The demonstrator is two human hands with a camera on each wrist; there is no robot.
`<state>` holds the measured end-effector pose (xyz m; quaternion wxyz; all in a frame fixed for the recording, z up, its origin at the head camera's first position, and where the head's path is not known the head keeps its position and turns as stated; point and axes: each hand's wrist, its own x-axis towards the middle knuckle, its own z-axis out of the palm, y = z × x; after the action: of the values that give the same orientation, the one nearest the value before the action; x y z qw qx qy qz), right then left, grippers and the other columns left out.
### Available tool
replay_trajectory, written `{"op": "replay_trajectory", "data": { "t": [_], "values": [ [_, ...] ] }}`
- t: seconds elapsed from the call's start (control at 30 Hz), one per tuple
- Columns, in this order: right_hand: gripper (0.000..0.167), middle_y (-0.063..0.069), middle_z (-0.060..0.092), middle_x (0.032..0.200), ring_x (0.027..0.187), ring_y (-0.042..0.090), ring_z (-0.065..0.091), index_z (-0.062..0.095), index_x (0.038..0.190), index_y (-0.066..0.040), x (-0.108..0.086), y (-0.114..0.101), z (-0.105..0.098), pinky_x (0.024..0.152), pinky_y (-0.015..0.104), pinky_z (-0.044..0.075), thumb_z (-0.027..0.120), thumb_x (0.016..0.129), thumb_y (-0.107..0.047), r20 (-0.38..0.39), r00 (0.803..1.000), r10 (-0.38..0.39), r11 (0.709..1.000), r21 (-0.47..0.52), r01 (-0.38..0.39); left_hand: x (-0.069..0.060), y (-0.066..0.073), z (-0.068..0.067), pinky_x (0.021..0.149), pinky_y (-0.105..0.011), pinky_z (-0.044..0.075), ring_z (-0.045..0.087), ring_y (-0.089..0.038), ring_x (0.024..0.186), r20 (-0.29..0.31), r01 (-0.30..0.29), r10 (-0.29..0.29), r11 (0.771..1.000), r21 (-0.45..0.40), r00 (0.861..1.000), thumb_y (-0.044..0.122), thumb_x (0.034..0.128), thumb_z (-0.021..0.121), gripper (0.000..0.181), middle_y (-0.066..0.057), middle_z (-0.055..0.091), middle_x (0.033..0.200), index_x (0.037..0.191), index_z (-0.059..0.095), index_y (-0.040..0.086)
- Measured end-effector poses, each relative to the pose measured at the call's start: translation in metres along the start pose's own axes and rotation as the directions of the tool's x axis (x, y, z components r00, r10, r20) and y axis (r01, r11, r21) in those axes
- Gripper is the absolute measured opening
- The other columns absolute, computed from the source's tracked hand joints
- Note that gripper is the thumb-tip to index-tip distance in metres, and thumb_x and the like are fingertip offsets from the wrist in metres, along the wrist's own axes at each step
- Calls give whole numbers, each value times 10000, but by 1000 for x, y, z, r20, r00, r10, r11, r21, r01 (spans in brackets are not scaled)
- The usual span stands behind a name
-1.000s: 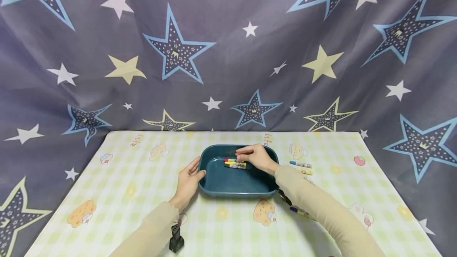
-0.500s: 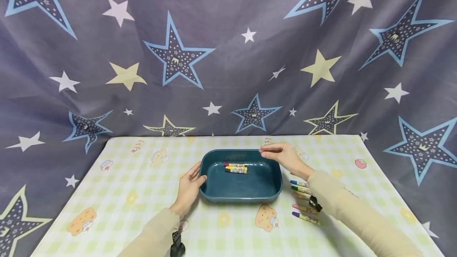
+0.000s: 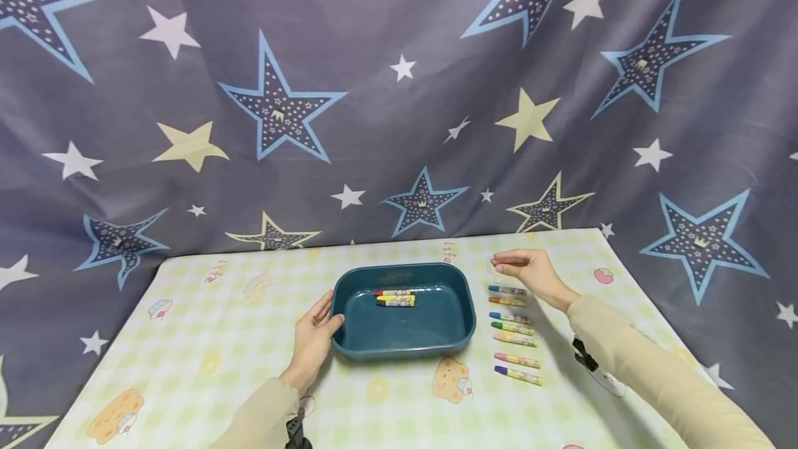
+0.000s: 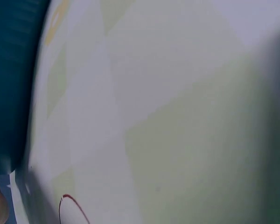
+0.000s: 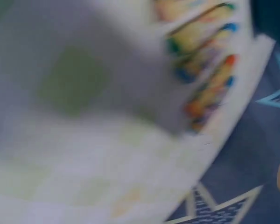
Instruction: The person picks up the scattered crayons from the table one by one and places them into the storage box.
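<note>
A dark teal plastic bin (image 3: 405,335) stands on the table, and my left hand (image 3: 312,339) grips its left side with the thumb over the rim. Inside the bin a red crayon (image 3: 391,292), a yellow crayon (image 3: 399,298) and a black-tipped crayon (image 3: 396,303) lie side by side. To the right of the bin, my right hand (image 3: 535,276) hovers with loosely bent fingers and no object visible in them. Just below it is a blue crayon (image 3: 508,290), then an orange crayon (image 3: 508,301). The left wrist view catches only the bin's side and a fingertip.
More crayons form a column toward the front: blue, green (image 3: 512,328), peach, pink (image 3: 517,360) and purple-blue (image 3: 519,375). A checked cloth (image 3: 237,380) covers the table. Behind its back edge hangs a star-patterned curtain (image 3: 361,123). The right wrist view is blurred.
My right hand has left the bin's inside and moved right, over the far end of the crayon column. The left hand keeps its hold on the bin. The head view has shifted slightly.
</note>
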<state>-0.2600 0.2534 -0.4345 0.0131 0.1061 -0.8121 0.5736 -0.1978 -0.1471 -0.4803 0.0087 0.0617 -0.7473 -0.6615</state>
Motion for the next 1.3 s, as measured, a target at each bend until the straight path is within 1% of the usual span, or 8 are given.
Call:
{"op": "replay_trajectory", "data": {
  "t": [0.23,0.3,0.37,0.6,0.8,0.93,1.17,1.3],
  "values": [
    [339,243,633,1081,895,131,671,604,1110,109,-1,41,-9,791,163,536,667,805,-26,-64,994,87,996,-21,-89,-1,0,-2,854,-10,404,357,-230,1327,13,5,-5,1000,4,1000,67,898,530,555,-111,369,1446,1420,344,108],
    [318,230,646,1058,881,143,674,625,1082,99,-4,48,-14,766,142,533,678,788,-12,-95,990,104,992,-58,-109,-1,0,2,865,-20,402,354,-220,1328,37,10,-11,1000,10,999,79,900,531,558,-105,364,1449,1423,339,117],
    [314,230,650,1046,870,146,676,629,1072,103,-1,50,-10,756,138,533,681,781,-6,-85,992,97,992,-79,-104,-2,0,-2,880,-38,404,356,-217,1326,29,12,-12,1000,10,999,83,900,532,556,-102,367,1448,1421,342,122],
    [346,213,663,1030,851,149,671,626,1101,73,3,55,-1,720,189,559,694,784,-49,12,991,135,983,-123,-133,-2,-1,-5,959,-144,409,374,-232,1317,-4,2,-2,1000,10,1000,64,892,537,547,-103,388,1435,1409,366,107],
    [294,190,684,969,803,134,662,649,1055,58,-5,67,0,676,182,551,695,782,-43,26,995,92,968,-238,-83,-2,-4,1,1029,-274,383,394,-248,1302,-15,-27,27,1000,-6,1000,39,874,550,540,-121,412,1417,1390,396,79],
    [259,185,690,941,762,101,656,659,1028,55,-6,70,-4,653,175,546,686,785,-28,2,996,88,968,-235,-85,0,-3,5,1025,-280,386,389,-253,1302,-6,-36,36,999,-15,999,31,871,556,542,-132,407,1417,1387,399,72],
    [272,177,694,933,745,138,669,663,1018,69,-5,72,2,612,203,553,701,776,-52,18,993,115,972,-206,-109,-5,-5,0,1023,-283,393,393,-261,1298,-16,-29,29,1000,10,999,31,873,553,543,-139,397,1421,1390,393,75],
    [271,182,694,927,770,179,680,660,1023,72,1,69,-2,629,216,565,694,777,-38,-4,992,125,970,-208,-123,1,-1,2,1033,-283,381,381,-253,1306,-3,-42,42,999,-7,999,32,871,554,547,-129,394,1425,1392,390,74]
  ]
}}
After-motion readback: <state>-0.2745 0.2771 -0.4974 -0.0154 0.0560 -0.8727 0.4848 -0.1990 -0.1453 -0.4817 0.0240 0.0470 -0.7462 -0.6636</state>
